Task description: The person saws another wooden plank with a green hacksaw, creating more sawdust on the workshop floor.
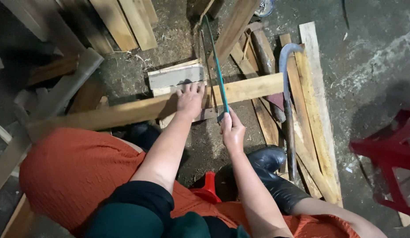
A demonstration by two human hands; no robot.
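A long wooden plank (253, 87) lies across a small stack of short boards (175, 76) on the ground. My left hand (190, 99) presses flat on the plank, fingers spread, just left of the cut. My right hand (231, 130) grips the handle of a teal-framed hand saw (217, 66), whose blade crosses the plank and points away from me. The saw stands nearly upright over the wood between my hands.
Several loose planks (313, 110) lie at the right, with a curved metal tool (285, 83) on them. More boards (125, 22) lean at the top left. A red plastic stool (390, 154) stands at the right edge. My black boot (269, 161) rests below the plank.
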